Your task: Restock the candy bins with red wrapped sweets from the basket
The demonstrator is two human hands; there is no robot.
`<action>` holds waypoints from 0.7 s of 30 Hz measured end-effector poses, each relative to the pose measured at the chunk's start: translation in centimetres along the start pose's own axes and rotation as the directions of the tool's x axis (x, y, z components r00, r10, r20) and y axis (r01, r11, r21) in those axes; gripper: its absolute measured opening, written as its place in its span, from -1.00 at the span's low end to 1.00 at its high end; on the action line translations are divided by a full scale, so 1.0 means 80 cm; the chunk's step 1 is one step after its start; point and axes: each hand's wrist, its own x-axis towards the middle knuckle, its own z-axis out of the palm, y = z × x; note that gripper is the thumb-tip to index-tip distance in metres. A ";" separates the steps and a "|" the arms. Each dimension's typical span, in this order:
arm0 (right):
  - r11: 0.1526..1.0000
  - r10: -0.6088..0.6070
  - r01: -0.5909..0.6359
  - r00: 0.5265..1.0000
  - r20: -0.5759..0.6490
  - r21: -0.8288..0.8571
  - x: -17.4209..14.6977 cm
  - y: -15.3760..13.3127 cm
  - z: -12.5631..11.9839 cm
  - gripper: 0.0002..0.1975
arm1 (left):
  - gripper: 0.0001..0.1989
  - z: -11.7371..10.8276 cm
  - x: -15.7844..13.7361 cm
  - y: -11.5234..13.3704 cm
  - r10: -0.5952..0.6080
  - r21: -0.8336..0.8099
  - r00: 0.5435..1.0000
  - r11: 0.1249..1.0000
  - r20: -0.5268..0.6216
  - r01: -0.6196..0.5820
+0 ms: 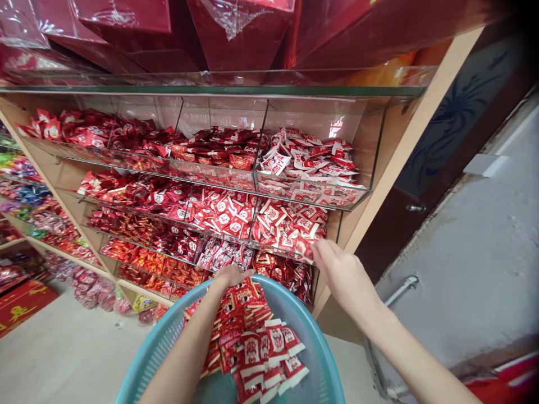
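A blue-green plastic basket (326, 359) is in front of me, holding red and white candy packets (275, 342) and red-gold packets (227, 325). My left hand (231, 275) grips the basket's far rim, with its forearm across the basket and its lower fingers hidden. To the right, my right hand (337, 266) is closed, fingertips pinching a small red and white packet (305, 249). That hand is at the front of a shelf compartment piled with similar red and white packets (278, 224).
Glass shelves (236, 174) divided into compartments hold heaps of red packets. Large dark red boxes (126, 28) stand on the glass shelf above. A wooden side panel (391, 163) and a dark door (446, 129) are at the right. Bagged sweets (92, 286) line the floor at left.
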 end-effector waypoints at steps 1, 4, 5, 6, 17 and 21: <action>0.987 -0.056 0.052 0.998 0.024 0.154 -0.010 0.003 0.004 -0.81 | -0.25 0.000 0.001 0.000 -0.005 -0.001 1.000 1.000 -0.002 0.005; 0.820 -0.197 0.044 0.958 0.210 0.570 -0.028 0.016 0.034 -0.75 | -0.23 0.000 0.003 0.001 -0.006 -0.002 1.000 1.000 -0.006 0.006; 0.768 -0.229 -0.014 0.927 0.296 0.640 -0.031 0.021 0.049 -0.75 | -0.23 0.000 0.003 0.001 -0.001 -0.001 1.000 1.000 -0.008 0.001; 0.736 -0.252 -0.073 0.893 0.373 0.673 -0.033 0.025 0.064 -0.76 | -0.23 0.000 0.003 0.003 0.004 0.000 1.000 1.000 -0.010 -0.004; 0.879 -0.150 -0.049 0.916 0.373 0.474 -0.037 0.020 0.149 -0.87 | -0.28 0.001 -0.003 0.004 0.015 -0.009 1.000 1.000 -0.008 -0.015; 0.871 -0.123 -0.069 0.928 0.351 0.486 -0.043 0.019 0.170 -0.86 | -0.28 -0.002 -0.007 0.002 -0.007 -0.015 1.000 1.000 0.002 0.007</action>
